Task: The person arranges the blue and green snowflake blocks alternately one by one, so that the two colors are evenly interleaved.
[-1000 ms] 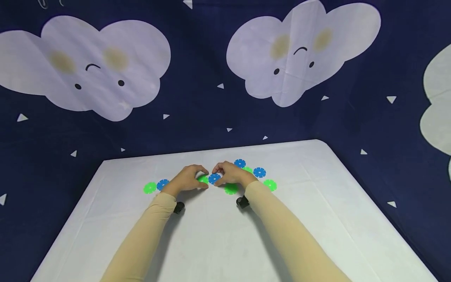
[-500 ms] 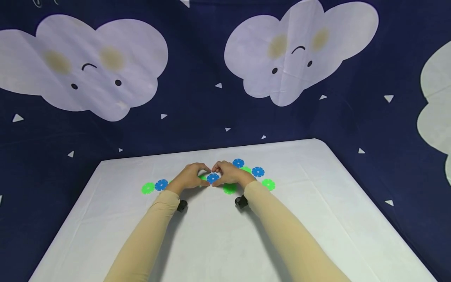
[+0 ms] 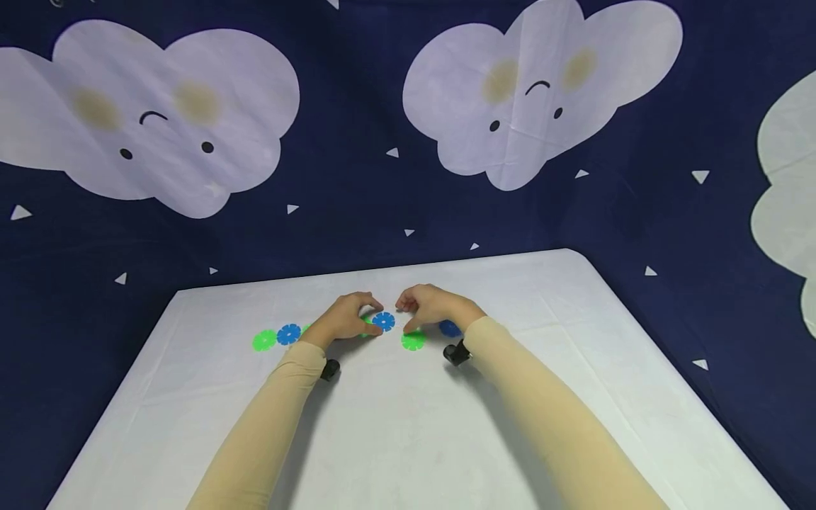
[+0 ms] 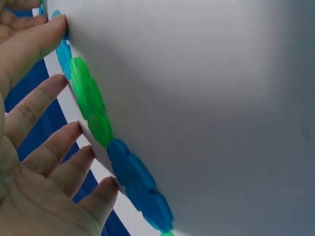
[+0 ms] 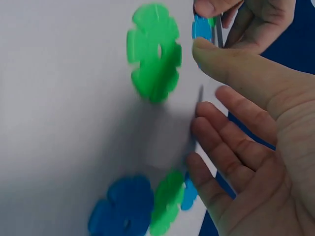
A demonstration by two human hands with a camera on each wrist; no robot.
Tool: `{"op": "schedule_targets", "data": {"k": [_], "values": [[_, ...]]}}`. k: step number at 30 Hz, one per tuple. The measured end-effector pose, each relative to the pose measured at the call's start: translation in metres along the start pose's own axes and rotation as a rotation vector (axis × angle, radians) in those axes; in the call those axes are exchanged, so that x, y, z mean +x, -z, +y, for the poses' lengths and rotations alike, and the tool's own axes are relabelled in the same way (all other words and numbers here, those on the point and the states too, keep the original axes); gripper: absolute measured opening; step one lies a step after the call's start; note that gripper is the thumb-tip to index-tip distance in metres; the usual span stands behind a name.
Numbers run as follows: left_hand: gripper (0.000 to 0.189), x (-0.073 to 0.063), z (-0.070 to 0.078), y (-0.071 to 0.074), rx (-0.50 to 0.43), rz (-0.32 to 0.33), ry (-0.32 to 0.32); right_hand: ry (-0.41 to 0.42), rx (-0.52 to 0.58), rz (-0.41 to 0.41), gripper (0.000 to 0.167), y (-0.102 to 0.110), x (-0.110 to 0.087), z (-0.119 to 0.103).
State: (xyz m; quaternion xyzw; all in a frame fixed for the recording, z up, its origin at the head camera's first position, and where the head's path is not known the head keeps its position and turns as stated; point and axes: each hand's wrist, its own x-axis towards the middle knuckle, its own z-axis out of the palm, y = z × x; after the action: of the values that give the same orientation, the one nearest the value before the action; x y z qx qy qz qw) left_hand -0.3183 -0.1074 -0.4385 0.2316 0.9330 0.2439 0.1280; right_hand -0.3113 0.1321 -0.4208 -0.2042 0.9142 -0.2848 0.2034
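Observation:
Flat snowflake-shaped plastic discs with notched edges lie in a row on the white table. My left hand (image 3: 344, 319) rests around the middle of this row, fingers spread along the far side and thumb on the near side, at the edge of a blue disc (image 3: 384, 321). In the left wrist view a green disc (image 4: 91, 101) and a darker blue disc (image 4: 140, 184) run along its fingertips. My right hand (image 3: 436, 303), fingers loosely extended with nothing between them, is over the table right of that blue disc. Its thumb is close to a loose green disc (image 3: 413, 341).
At the row's left end lie a green disc (image 3: 264, 340) and a blue disc (image 3: 289, 334). Partly hidden under my right wrist is another blue disc (image 3: 450, 329); the right wrist view shows a green disc (image 5: 167, 202) beside it. A cloud-print curtain (image 3: 357, 177) hangs behind the table.
My left hand first came in to the blue disc and has stayed there. My right hand has left that disc and moved right, now covering discs that showed before.

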Motion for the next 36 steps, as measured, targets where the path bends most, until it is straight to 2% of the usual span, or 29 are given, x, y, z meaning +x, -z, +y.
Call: {"op": "schedule_targets", "data": {"k": [4, 8, 14, 23, 32, 36], "values": [[0.052, 0.001, 0.003, -0.001, -0.014, 0.008, -0.01, -0.033, -0.042, -0.031, 0.05, 0.006, -0.01, 0.002], [0.052, 0.004, 0.004, -0.004, -0.003, 0.013, -0.031, -0.033, -0.079, -0.045, 0.046, 0.007, -0.019, 0.002], [0.048, 0.004, 0.006, -0.006, 0.014, 0.018, -0.024, 0.021, -0.175, 0.002, 0.043, -0.002, -0.027, 0.003], [0.046, 0.003, 0.005, -0.006, 0.018, 0.019, 0.01, 0.042, -0.248, 0.044, 0.035, -0.01, -0.027, 0.001], [0.046, 0.003, -0.001, -0.007, 0.018, 0.012, 0.012, 0.049, -0.24, 0.036, 0.03, -0.011, -0.025, -0.001], [0.046, 0.001, -0.002, -0.007, 0.015, 0.009, 0.018, 0.08, -0.217, 0.019, 0.032, -0.012, -0.025, -0.001]]}}
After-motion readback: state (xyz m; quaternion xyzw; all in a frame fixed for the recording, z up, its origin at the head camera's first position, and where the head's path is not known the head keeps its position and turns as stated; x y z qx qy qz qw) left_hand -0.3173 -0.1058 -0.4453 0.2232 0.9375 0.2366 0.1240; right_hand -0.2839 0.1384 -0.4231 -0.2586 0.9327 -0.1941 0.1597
